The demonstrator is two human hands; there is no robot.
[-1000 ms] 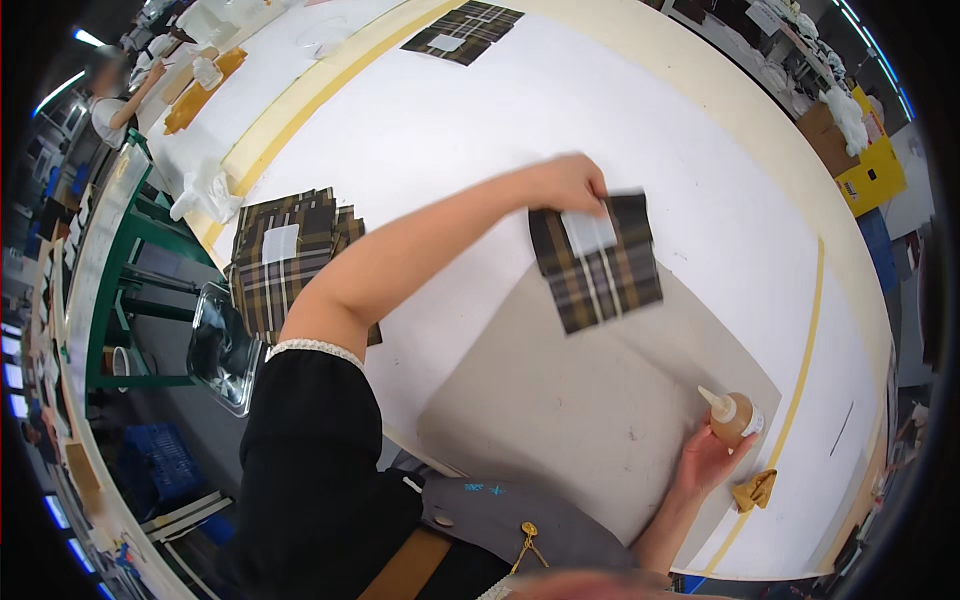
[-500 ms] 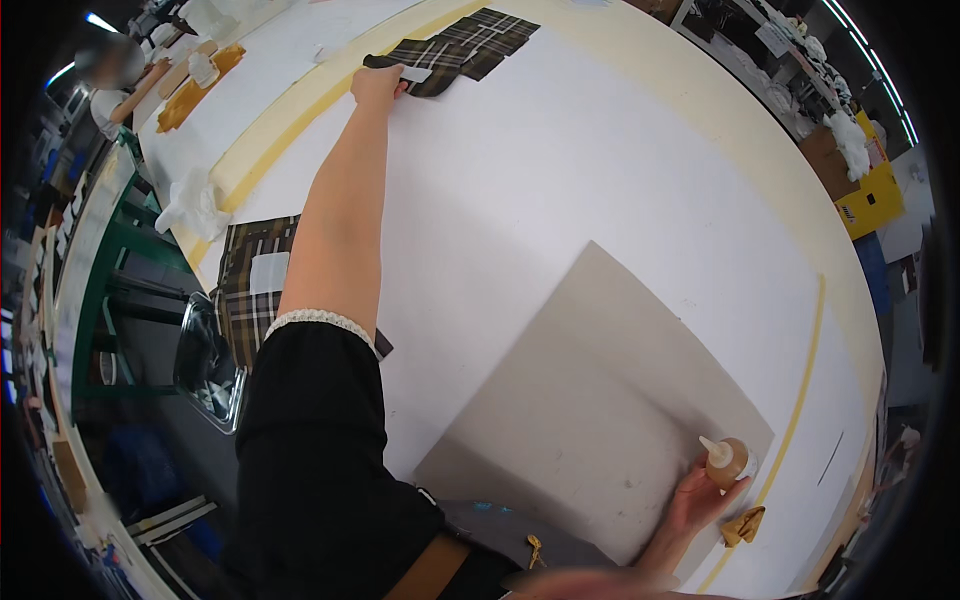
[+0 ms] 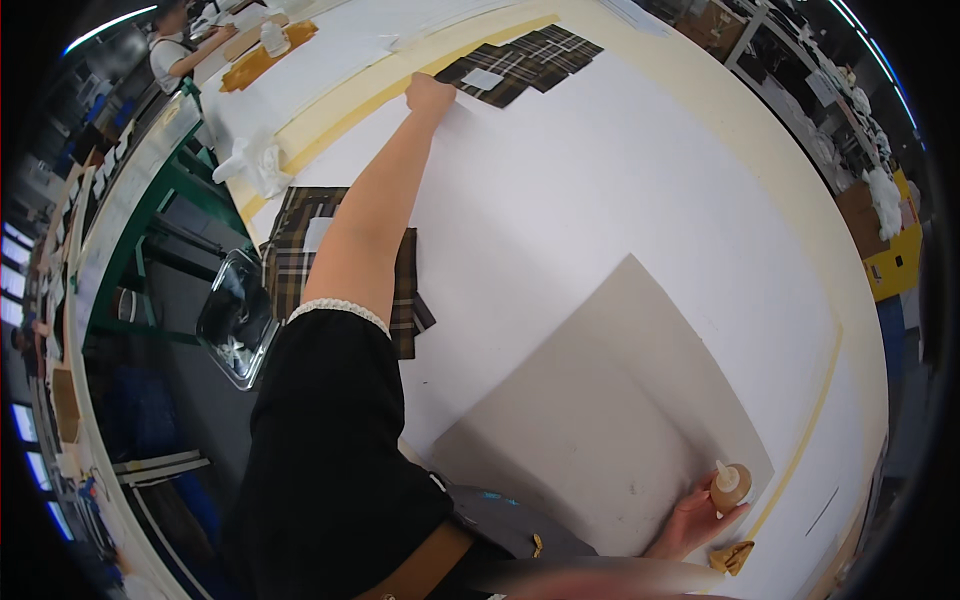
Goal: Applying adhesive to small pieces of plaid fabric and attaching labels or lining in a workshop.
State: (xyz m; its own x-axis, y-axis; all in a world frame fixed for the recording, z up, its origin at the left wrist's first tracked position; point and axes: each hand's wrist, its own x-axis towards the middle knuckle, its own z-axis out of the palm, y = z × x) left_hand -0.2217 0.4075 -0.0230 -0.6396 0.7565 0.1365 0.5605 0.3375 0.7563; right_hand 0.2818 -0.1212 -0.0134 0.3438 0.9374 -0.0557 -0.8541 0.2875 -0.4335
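Pale-patched brown plaid cloth; grip of left fingers unclear; right fingers clamp a tan bottle.

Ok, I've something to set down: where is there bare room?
Bare: the white tabletop between the dark plaid fabric stack and the flat grey board, plus the board's middle. Crowded: far edge, dark plaid pieces by the left hand; near right, the right hand with round brown bottle and crumpled tan scrap.
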